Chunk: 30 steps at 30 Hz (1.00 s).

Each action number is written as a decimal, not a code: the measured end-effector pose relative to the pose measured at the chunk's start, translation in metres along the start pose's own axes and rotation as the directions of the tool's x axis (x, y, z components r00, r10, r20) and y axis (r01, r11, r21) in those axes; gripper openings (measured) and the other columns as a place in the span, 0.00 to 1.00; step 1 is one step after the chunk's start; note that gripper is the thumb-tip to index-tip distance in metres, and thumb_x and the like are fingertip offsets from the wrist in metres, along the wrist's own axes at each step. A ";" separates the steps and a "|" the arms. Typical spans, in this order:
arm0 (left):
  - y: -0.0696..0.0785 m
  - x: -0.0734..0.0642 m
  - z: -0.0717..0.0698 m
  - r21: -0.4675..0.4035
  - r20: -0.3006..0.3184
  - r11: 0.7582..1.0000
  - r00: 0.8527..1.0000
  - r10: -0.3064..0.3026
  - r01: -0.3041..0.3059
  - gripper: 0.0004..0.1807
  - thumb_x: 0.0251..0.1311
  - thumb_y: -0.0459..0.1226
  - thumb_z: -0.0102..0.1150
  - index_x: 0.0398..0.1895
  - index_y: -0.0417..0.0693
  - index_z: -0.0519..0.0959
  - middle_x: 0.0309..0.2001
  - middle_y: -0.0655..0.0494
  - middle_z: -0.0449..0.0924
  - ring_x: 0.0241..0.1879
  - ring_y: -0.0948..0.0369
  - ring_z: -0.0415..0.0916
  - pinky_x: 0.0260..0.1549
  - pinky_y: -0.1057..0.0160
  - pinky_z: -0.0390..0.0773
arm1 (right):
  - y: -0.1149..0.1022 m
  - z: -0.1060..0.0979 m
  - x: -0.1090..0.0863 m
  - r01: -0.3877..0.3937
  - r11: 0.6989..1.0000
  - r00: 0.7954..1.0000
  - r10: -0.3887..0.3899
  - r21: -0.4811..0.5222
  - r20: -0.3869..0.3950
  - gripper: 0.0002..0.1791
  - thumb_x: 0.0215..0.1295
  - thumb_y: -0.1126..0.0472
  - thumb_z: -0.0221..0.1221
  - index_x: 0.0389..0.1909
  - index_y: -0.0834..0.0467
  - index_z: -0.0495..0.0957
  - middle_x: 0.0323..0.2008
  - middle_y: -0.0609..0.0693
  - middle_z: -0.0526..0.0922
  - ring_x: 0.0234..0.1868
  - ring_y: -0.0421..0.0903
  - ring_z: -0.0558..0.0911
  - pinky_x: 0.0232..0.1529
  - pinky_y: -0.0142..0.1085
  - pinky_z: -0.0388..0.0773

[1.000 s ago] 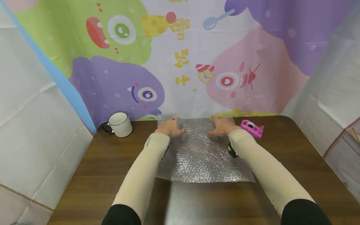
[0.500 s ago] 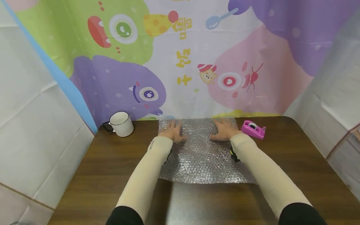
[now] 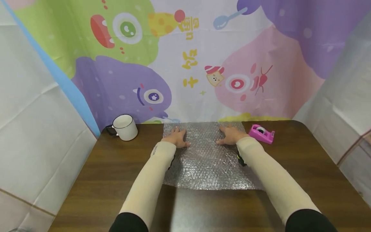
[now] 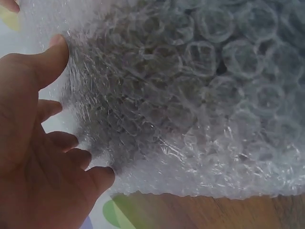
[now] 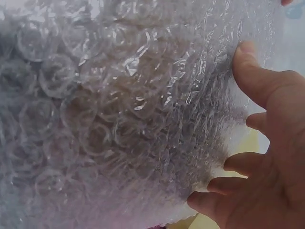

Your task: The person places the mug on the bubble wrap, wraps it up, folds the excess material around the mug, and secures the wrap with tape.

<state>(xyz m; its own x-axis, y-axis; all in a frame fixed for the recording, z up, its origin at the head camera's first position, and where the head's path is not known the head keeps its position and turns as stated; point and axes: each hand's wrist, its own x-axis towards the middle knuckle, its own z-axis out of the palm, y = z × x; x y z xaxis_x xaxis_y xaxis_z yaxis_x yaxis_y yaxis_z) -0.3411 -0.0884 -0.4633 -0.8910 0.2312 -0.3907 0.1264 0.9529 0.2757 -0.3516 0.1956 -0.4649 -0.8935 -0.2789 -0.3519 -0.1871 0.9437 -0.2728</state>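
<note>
A sheet of clear bubble wrap (image 3: pixel 203 167) lies spread on the brown wooden table (image 3: pixel 116 180), reaching back to the printed cloth. My left hand (image 3: pixel 175 138) rests on its far left part, fingers spread and fingertips touching the plastic. Mirroring it, my right hand (image 3: pixel 231 135) touches the far right part, thumb pointing inward. In the left wrist view, the fingertips (image 4: pixel 102 177) and thumb meet the bubbly surface. The right wrist view has the thumb (image 5: pixel 247 59) and fingers against the wrap too. Nothing is gripped by either hand.
A white mug (image 3: pixel 125 128) with a dark rim stands at the back left, its handle to the left. A pink tape dispenser (image 3: pixel 261 133) sits just right of the wrap. Behind the table hangs a cartoon-printed cloth (image 3: pixel 191 96).
Both hands have come slightly nearer along the wrap from the far edge and flattened onto it. The view has shifted a little; mug and tape dispenser stay put.
</note>
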 end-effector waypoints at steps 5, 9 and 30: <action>-0.003 0.003 0.002 0.004 0.001 1.000 1.000 -0.002 0.002 0.48 0.68 0.57 0.60 0.84 0.57 0.49 0.84 0.43 0.38 0.83 0.45 0.36 0.75 0.37 0.55 | -0.003 0.001 -0.002 -0.001 0.999 1.000 0.002 -0.034 0.013 0.49 0.70 0.38 0.61 0.81 0.58 0.53 0.77 0.77 0.48 0.76 0.78 0.51 0.71 0.73 0.54; -0.004 0.002 -0.001 -0.002 -0.008 1.000 1.000 -0.008 0.008 0.48 0.66 0.57 0.63 0.83 0.58 0.53 0.84 0.43 0.40 0.83 0.45 0.39 0.75 0.37 0.56 | -0.004 0.000 -0.003 0.009 0.997 1.000 -0.008 -0.072 0.011 0.49 0.70 0.38 0.60 0.81 0.58 0.53 0.77 0.77 0.50 0.75 0.78 0.54 0.71 0.72 0.56; -0.010 -0.008 0.000 -0.072 -0.056 0.997 0.998 0.026 -0.030 0.49 0.60 0.55 0.70 0.81 0.56 0.58 0.83 0.41 0.46 0.82 0.44 0.45 0.75 0.38 0.57 | -0.005 0.006 -0.012 -0.024 0.994 0.999 0.028 -0.105 0.036 0.48 0.74 0.33 0.52 0.83 0.53 0.46 0.79 0.73 0.46 0.78 0.77 0.49 0.71 0.73 0.53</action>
<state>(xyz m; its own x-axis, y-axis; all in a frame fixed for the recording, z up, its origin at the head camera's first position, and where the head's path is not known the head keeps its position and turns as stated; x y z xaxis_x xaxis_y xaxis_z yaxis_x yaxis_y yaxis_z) -0.3353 -0.0993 -0.4631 -0.9103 0.2448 -0.3338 0.1213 0.9288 0.3502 -0.3375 0.1929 -0.4646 -0.8832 -0.2585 -0.3912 -0.2071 0.9636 -0.1691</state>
